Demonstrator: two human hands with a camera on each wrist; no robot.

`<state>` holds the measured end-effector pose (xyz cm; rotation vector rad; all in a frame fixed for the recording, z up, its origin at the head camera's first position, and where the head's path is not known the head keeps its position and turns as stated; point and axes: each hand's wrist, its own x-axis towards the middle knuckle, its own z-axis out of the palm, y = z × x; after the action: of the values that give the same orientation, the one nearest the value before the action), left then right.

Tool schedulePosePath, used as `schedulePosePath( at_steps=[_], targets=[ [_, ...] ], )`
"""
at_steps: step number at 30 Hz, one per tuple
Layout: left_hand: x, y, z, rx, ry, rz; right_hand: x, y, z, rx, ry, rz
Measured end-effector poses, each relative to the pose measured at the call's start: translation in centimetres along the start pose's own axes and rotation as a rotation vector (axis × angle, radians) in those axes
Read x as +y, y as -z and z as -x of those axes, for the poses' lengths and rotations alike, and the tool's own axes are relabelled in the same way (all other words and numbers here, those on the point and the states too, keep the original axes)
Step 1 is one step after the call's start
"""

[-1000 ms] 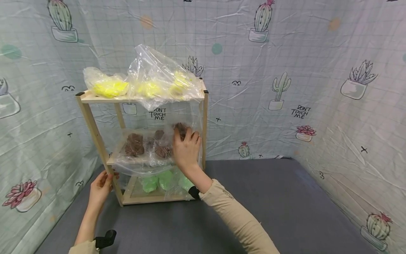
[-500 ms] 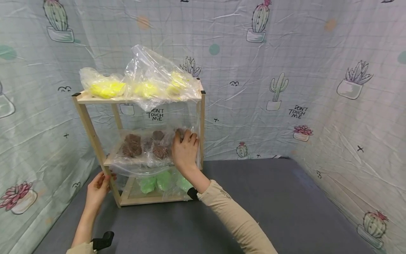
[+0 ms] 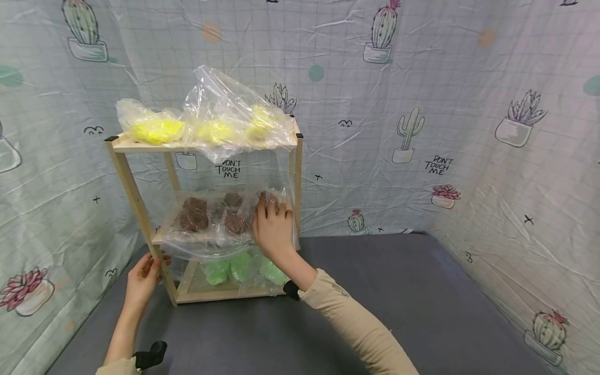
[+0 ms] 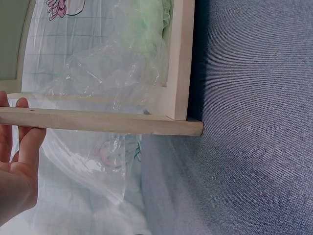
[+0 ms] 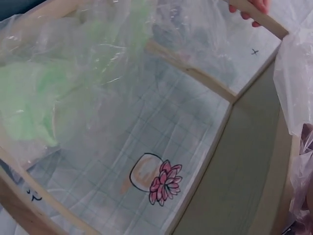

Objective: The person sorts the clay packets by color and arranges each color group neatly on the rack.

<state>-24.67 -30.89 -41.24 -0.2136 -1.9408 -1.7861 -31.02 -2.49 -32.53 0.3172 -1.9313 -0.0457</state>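
Note:
A small wooden shelf rack [image 3: 297, 172] stands on the dark cloth. My left hand [image 3: 142, 281] grips its front left post [image 4: 107, 121], thumb on one side and fingers on the other. On the middle tier, my right hand [image 3: 273, 229] touches a brown bundle [image 3: 269, 197] in clear plastic at the right end, its fingers fairly straight and partly covering it. Left of that hand lie other bagged brown bundles [image 3: 193, 214]. The right wrist view catches only a brown bit [image 5: 307, 134] at its edge; the right fingers are not clear there.
Bagged yellow bundles [image 3: 157, 131] lie on the top tier, one tall loose bag [image 3: 211, 88] rising above them. Bagged green bundles [image 3: 241, 265] sit on the bottom tier. Plastic hangs over the middle tier's front edge. A cactus-print curtain [image 3: 356, 94] surrounds the dark tabletop [image 3: 375, 276].
My right hand has lowered the brown bundle onto the middle tier, and its fingers have straightened. The left hand stays on the post. The head view has shifted slightly.

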Motion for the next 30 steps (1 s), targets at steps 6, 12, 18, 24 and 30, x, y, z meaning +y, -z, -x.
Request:
schedulePosePath(
  at_steps=[6, 12, 18, 24, 30],
  targets=[
    [-2.7, 1.2, -1.0, -0.014, 0.013, -0.010, 0.3, 0.3, 0.7, -0.008, 0.047, -0.037],
    [-7.3, 3.6, -2.1, -0.049, -0.018, -0.004, 1.9, 2.6, 2.4, -0.026, 0.185, -0.193],
    [-2.0, 1.1, 0.1, 0.021, -0.023, -0.183, 5.2, 5.3, 4.9, 0.028, 0.282, -0.404],
    [0.5, 0.0, 1.6, 0.103, -0.019, -0.277, 8.3, 6.4, 7.6, 0.038, 0.316, -0.460],
    [-5.4, 3.2, 1.0, 0.037, -0.112, -0.275, 10.7, 6.9, 9.8, -0.008, 0.363, -0.436]
  ],
)
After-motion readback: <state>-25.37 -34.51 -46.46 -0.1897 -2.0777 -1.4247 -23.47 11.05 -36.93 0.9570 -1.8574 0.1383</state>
